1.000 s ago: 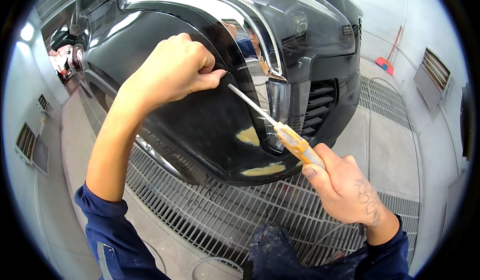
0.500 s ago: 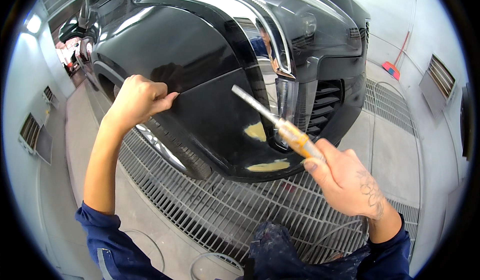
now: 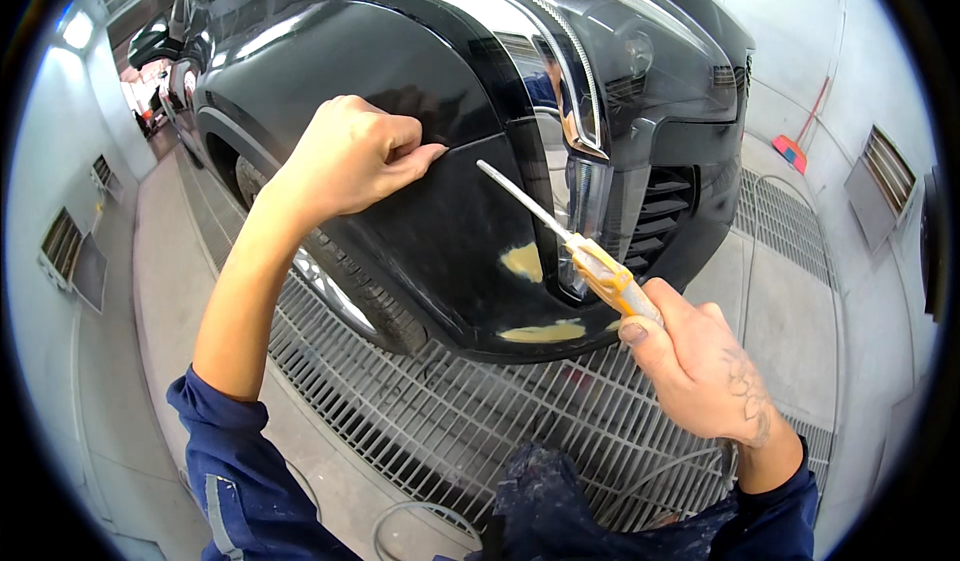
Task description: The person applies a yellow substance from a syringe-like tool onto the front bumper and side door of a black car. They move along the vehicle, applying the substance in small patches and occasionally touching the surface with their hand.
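Observation:
My left hand [image 3: 358, 156] is closed, thumb and forefinger together at the seam between the dark car's fender [image 3: 330, 71] and its front bumper [image 3: 450, 231]. Whatever those fingers may pinch cannot be made out. In my right hand [image 3: 705, 371] is a screwdriver [image 3: 600, 266] with a clear and yellow handle. Its long metal shank points up and left, the tip in front of the bumper just below the seam; whether it touches cannot be told. Two pale yellow filler patches, one upper [image 3: 523, 261] and one lower [image 3: 543, 333], mark the bumper corner.
The headlight [image 3: 640, 56] and grille [image 3: 662, 211] lie to the right of the seam. Below the bumper runs a metal floor grating [image 3: 480, 416]. A front tyre [image 3: 365, 296] stands at left, a hose [image 3: 400, 509] lies near me, and a red broom [image 3: 790, 151] leans at the far right wall.
My left hand has slid right and up along the seam, toward the headlight. The screwdriver has shifted slightly right and down, still in my right hand.

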The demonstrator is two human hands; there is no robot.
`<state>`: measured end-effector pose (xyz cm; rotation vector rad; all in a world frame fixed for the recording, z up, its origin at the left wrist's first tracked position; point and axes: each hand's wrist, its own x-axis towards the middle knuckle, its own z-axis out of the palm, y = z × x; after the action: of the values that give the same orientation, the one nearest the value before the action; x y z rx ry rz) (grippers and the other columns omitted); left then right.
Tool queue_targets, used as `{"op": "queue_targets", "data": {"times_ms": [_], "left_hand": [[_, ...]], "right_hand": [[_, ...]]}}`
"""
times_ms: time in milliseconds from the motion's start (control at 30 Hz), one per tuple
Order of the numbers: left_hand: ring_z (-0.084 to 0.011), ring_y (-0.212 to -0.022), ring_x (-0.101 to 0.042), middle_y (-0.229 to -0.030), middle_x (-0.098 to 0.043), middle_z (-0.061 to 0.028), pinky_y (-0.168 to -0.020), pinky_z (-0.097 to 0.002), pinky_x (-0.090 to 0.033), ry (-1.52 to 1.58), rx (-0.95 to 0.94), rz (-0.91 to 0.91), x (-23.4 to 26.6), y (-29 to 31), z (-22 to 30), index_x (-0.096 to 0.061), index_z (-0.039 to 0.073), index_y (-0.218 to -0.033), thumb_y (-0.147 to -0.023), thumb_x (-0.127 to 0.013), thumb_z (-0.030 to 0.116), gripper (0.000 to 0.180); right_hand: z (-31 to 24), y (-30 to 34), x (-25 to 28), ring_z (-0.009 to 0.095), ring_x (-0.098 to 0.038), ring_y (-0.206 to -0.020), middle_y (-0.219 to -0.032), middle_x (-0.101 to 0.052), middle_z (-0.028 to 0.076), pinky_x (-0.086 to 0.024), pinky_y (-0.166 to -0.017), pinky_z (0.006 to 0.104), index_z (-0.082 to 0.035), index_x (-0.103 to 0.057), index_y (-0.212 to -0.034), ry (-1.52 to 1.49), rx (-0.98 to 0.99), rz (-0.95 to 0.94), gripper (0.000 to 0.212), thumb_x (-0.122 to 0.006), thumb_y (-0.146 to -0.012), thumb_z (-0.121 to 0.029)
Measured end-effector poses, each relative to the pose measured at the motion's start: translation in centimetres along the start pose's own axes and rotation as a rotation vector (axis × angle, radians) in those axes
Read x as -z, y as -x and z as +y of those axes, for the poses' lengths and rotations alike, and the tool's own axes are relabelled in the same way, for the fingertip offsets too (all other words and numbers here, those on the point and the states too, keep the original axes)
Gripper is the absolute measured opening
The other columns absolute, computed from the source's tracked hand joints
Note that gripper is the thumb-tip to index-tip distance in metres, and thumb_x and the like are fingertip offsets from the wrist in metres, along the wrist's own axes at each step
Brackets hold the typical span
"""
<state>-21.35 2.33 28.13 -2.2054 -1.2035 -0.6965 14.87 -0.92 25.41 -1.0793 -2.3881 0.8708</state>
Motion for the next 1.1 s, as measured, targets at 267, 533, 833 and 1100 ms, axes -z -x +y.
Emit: {"op": "queue_targets", "data": {"times_ms": [267,533,833,1100], "left_hand": [[-0.0289,-0.049,-0.054,-0.058,-0.054,-0.0133,-0.052,-0.0381,-0.044,-0.033,0.236,-0.101,1.8,5.5,-1.3,-0.06,-0.001,-0.07,-0.085,-0.08,0.011,0.027],[-0.0231,-0.097,-0.064,-0.121,-0.061,-0.0126,-0.082,-0.0361,-0.054,-0.109,0.601,0.411,-5.4,17.5,1.8,-0.07,0.005,-0.128,-0.094,-0.074,0.008,0.035],[-0.0354,-0.116,-0.053,-0.124,-0.053,-0.0197,-0.103,-0.0467,-0.043,-0.076,0.689,0.676,-10.1,10.4,6.2,-0.066,0.006,-0.134,-0.093,-0.07,0.023,0.044],[-0.0309,-0.105,-0.056,-0.113,-0.057,-0.0163,-0.096,-0.0448,-0.044,-0.201,0.687,0.643,-7.5,13.9,3.2,-0.076,0.01,-0.12,-0.089,-0.07,0.023,0.034]], "right_hand": [[-1.0,-0.3,0.0,0.038,-0.061,-0.052,-0.059,-0.057,0.018,-0.045,-0.053,0.0459,0.003,-0.053,-0.101,0.035,-0.03,-0.029,0.031,-0.056,-0.111,-0.027],[-1.8,1.0,-0.4,0.037,-0.063,-0.053,-0.061,-0.059,0.019,-0.046,-0.054,0.0451,0.004,-0.056,-0.107,0.034,0.001,-0.019,0.029,-0.057,-0.11,-0.025],[-2.5,0.7,-1.4,0.038,-0.064,-0.055,-0.063,-0.06,0.02,-0.047,-0.056,0.0467,0.004,-0.056,-0.11,0.074,0.008,-0.056,0.026,-0.057,-0.109,-0.023],[-3.6,-0.2,-2.8,0.038,-0.064,-0.056,-0.063,-0.061,0.019,-0.047,-0.057,0.0471,0.004,-0.055,-0.106,0.058,0.018,-0.102,0.028,-0.056,-0.11,-0.025]]}}
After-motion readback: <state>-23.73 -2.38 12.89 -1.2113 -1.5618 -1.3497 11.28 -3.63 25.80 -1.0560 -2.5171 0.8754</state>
